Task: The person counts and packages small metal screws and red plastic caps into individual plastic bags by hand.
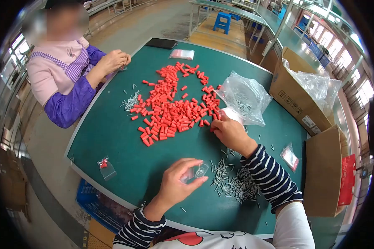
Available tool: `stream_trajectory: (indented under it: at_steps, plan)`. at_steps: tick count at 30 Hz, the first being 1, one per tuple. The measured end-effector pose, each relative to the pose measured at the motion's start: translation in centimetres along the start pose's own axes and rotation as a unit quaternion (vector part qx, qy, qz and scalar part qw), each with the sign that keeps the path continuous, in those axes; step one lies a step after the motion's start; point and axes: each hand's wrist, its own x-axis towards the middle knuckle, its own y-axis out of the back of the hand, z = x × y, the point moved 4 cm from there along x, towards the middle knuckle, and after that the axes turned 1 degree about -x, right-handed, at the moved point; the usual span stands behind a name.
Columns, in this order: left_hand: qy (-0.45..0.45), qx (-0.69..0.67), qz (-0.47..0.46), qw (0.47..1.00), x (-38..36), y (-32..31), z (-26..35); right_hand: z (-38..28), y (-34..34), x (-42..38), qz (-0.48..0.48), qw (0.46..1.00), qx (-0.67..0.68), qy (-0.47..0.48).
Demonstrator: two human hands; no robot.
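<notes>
Left hand (180, 181) pinches a small, transparent, open-mouthed bag (198, 170); right hand (228, 132), fingertips bunched, pinches glossy red caps (213, 129).

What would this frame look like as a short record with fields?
Left hand: holds a small clear bag
Right hand: fingers at the right edge of the red caps; grip unclear
Metal pins: loose pile near the wearer; smaller group left of the caps
Large clear bag: right of the caps, pins inside
Surface: green table
Right side: cardboard boxes
Co-worker: far left, hands together
</notes>
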Motion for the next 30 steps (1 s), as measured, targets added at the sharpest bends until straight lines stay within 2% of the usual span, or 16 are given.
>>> stream_trajectory:
  at_steps: [3,9,12,15,18,22,26,29,30]
  plan:
    - [-0.009,0.005,0.001,1.000,0.1,-0.1,0.0,-0.6,0.8,-0.2,-0.037,0.997,0.064,0.038]
    - [-0.013,-0.002,0.011,1.000,0.2,-0.4,-0.2,-1.4,1.2,-1.3,-0.007,0.986,0.157,0.057]
    - [-0.007,-0.007,0.013,1.000,0.2,-0.5,-0.4,-1.6,1.2,-2.2,-0.027,0.971,0.239,0.008]
    - [-0.002,-0.002,0.008,1.000,0.1,-0.6,-0.5,-1.9,1.0,-3.1,-0.068,0.899,0.424,-0.093]
    - [-0.015,0.001,0.010,1.000,0.2,-0.8,-0.6,-4.0,2.3,-4.0,-0.115,0.782,0.601,-0.117]
    - [-0.025,0.008,0.005,1.000,0.2,-1.0,-0.5,-6.9,3.3,-4.9,-0.150,0.725,0.669,-0.072]
    - [-0.029,0.005,-0.002,1.000,0.1,-1.3,-1.1,-7.4,2.6,-5.5,-0.132,0.767,0.626,-0.055]
    - [-0.032,0.003,0.000,0.999,0.2,-1.2,-0.8,-7.1,3.8,-5.8,-0.092,0.854,0.512,-0.017]
    - [-0.033,-0.004,0.002,0.999,0.1,-1.2,-0.9,-7.0,3.8,-5.9,-0.085,0.851,0.519,-0.010]
